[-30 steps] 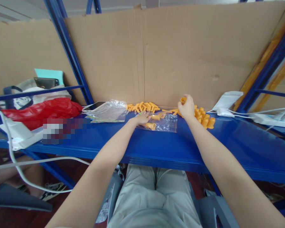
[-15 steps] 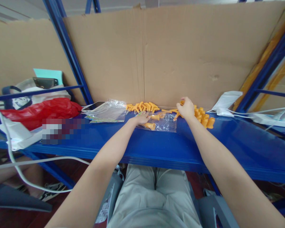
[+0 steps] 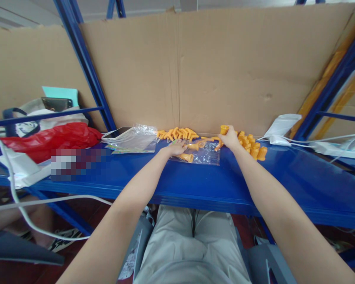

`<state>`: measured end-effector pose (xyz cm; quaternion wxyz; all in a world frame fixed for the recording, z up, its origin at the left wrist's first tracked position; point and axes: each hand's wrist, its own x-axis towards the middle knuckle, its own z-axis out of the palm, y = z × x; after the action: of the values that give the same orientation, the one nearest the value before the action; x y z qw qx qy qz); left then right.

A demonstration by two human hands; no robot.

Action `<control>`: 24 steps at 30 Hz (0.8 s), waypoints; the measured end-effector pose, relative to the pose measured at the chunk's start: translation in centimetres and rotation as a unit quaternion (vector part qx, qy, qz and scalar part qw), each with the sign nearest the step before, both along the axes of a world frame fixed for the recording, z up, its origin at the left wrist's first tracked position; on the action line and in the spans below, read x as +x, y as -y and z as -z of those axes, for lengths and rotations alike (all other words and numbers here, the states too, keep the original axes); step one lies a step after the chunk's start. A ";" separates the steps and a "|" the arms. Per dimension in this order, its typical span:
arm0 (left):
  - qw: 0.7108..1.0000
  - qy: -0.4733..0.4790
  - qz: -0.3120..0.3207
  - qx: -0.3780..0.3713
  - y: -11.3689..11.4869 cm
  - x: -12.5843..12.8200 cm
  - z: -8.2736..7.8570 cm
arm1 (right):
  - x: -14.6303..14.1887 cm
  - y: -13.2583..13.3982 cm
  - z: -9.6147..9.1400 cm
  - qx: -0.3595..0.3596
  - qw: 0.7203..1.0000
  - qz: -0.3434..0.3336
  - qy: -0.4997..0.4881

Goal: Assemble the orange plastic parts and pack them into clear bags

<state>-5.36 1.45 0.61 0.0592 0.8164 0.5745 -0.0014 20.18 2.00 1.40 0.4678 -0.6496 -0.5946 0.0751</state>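
My left hand (image 3: 177, 148) is at the left end of a clear plastic bag (image 3: 208, 157), its fingers closed on the film. The bag lies flat on the blue shelf, with an orange cone-shaped piece (image 3: 187, 157) and more orange parts close by the fingers. In my right hand (image 3: 231, 138), raised slightly above the shelf, is an orange plastic cup-like piece (image 3: 224, 129) with its round mouth turned up. Several similar orange pieces (image 3: 255, 150) stand grouped just right of that hand. Orange branched parts (image 3: 177, 133) with small metal chains lie in a row along the back.
A cardboard panel (image 3: 225, 71) closes off the back of the blue shelf (image 3: 195, 181). Left of the bag lie flat clear packets (image 3: 136, 142) and a phone (image 3: 118, 133). Farther left are a red bag (image 3: 56, 138) and a white cable (image 3: 14, 197). A white adapter (image 3: 281, 128) stands at right.
My right hand has shifted slightly, and the orange cup-like piece now shows plainly at its fingertips, tilted with its mouth up. The left hand stays on the bag.
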 end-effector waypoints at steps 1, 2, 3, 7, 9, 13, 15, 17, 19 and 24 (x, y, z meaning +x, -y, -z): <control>1.000 -0.002 0.002 0.000 0.0 0.0 0.0 | 0.0 -0.1 0.1 -0.006 1.000 -0.005 -0.008; 1.000 -0.004 0.004 -0.001 -0.1 0.0 0.0 | 0.0 -0.2 0.2 -0.014 1.000 -0.009 -0.008; 1.000 -0.005 0.006 -0.001 -0.1 0.1 0.1 | 0.0 -0.2 0.3 -0.024 1.000 -0.014 -0.002; 1.000 0.003 0.010 0.007 -0.4 0.0 0.2 | -0.1 0.0 0.7 -0.095 0.993 -0.053 0.037; 1.000 0.014 0.012 0.010 -0.6 -0.1 0.3 | -0.1 0.2 0.9 -0.131 0.987 -0.073 0.053; 0.999 0.031 0.012 0.013 -0.8 -0.2 0.6 | -0.2 0.7 0.8 -0.154 0.979 -0.069 0.111; 0.999 0.035 0.009 0.014 -0.8 -0.3 0.6 | -0.3 1.1 0.6 -0.155 0.977 -0.064 0.133; 0.999 0.038 0.008 0.013 -0.9 -0.3 0.7 | -0.4 1.4 0.3 -0.159 0.974 -0.058 0.153; 0.999 0.041 0.008 0.011 -0.8 -0.2 0.6 | -0.5 1.5 0.2 -0.166 0.970 -0.053 0.170; 0.999 0.032 0.008 0.008 -0.9 -0.3 0.6 | -0.6 1.5 -0.1 -0.159 0.962 -0.027 0.221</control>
<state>-5.65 2.37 -0.03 0.0710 0.8213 0.5654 0.0289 19.60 0.50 1.54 0.2132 -0.7000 -0.6807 0.0362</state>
